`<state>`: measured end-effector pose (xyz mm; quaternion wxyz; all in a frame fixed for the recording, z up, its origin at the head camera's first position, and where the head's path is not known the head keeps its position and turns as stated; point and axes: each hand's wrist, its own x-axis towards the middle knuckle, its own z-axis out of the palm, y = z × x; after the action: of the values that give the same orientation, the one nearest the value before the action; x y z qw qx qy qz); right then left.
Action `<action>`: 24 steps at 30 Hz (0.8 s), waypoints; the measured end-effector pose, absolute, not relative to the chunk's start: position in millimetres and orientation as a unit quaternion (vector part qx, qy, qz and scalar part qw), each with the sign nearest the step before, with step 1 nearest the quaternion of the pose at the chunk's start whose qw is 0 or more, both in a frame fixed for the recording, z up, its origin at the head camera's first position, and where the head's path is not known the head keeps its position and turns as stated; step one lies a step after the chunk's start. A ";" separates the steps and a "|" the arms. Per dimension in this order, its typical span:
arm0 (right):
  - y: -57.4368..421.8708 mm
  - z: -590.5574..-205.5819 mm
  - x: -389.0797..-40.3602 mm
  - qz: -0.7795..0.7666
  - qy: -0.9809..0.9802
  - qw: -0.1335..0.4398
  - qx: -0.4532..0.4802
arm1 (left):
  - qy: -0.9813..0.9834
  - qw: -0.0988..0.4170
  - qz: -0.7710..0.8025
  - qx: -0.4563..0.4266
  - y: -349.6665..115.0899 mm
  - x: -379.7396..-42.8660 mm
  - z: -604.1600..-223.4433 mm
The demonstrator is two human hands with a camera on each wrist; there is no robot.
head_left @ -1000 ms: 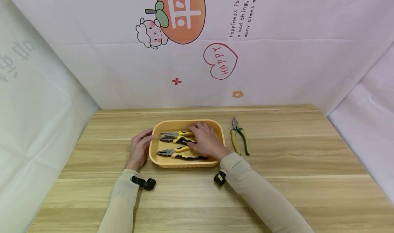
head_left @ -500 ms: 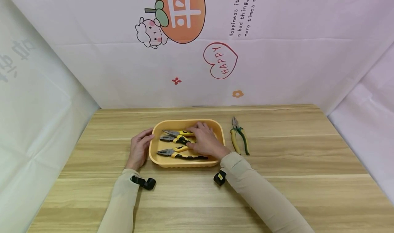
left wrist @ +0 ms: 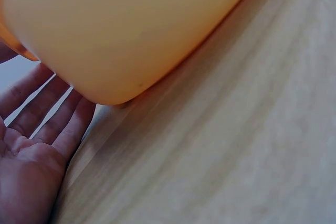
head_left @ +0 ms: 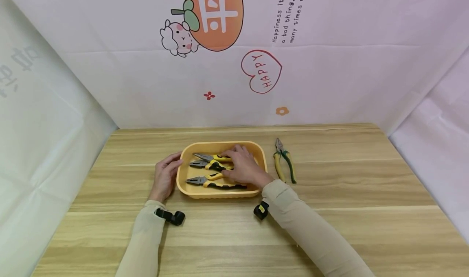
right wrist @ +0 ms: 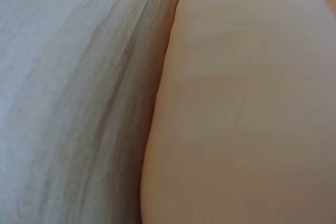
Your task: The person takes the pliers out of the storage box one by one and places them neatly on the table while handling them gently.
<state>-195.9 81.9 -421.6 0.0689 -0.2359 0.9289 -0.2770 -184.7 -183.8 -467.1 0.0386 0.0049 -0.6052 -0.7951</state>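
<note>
A yellow plastic basket (head_left: pixel 220 195) sits on the wooden table with several pliers in it. My right hand (head_left: pixel 246 168) reaches inside from the right, fingers and thumb bent over the yellow-and-black handles of long-nose pliers (head_left: pixel 203 157) at the back. Combination pliers (head_left: pixel 198 164) lie just in front of these, their handle ends partly covered by the same hand. Nearer the front wall rest other combination pliers (head_left: pixel 198 181), untouched. My left hand (head_left: pixel 165 177) touches the basket's left end from outside; in the left wrist view its fingers (left wrist: pixel 47 111) extend along the basket wall (left wrist: pixel 121 35).
To the right of the basket, pliers with yellow-green handles (head_left: pixel 284 163) lie on the table (head_left: pixel 344 187). A white printed cloth (head_left: pixel 329 73) hangs behind the table's back edge. In the right wrist view the basket's outer wall (right wrist: pixel 241 103) covers much of the frame.
The long-nose pliers' tips have shifted slightly toward the back of the basket. Both hands have stayed nearly in place.
</note>
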 end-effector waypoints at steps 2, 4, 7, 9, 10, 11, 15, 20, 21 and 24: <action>81.7 -421.3 -195.7 -0.279 0.929 0.070 -0.234 | -0.605 0.043 -0.795 0.001 -183.8 -184.5 -467.6; 81.3 -421.3 -195.8 -0.278 0.930 0.072 -0.232 | -0.602 0.048 -0.797 -0.006 -184.1 -184.7 -468.7; 81.3 -421.3 -195.4 -0.276 0.931 0.071 -0.230 | -0.591 0.057 -0.804 -0.027 -185.1 -184.8 -470.8; 81.2 -421.3 -195.0 -0.276 0.931 0.071 -0.229 | -0.588 0.058 -0.806 -0.032 -185.3 -184.7 -471.4; 81.3 -421.3 -195.1 -0.275 0.931 0.072 -0.229 | -0.589 0.059 -0.806 -0.032 -185.2 -184.6 -471.3; 81.3 -421.5 -195.2 -0.275 0.931 0.073 -0.228 | -0.590 0.059 -0.805 -0.030 -185.1 -184.5 -471.2; 81.6 -422.1 -195.8 -0.274 0.932 0.072 -0.225 | -0.602 0.053 -0.796 -0.004 -183.8 -184.2 -468.5; 82.4 -422.3 -197.1 -0.267 0.935 0.064 -0.223 | -0.605 0.041 -0.795 0.011 -183.7 -184.9 -466.2; 82.6 -422.1 -197.2 -0.266 0.936 0.063 -0.223 | -0.605 0.040 -0.795 0.012 -183.6 -184.7 -465.8; 82.5 -420.9 -197.0 -0.260 0.937 0.059 -0.227 | -0.603 0.041 -0.797 0.013 -183.6 -184.6 -465.6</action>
<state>-197.0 82.5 -420.9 0.0594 -0.2272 0.9367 -0.2598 -184.6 -183.6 -465.6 0.0406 0.0125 -0.6031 -0.7965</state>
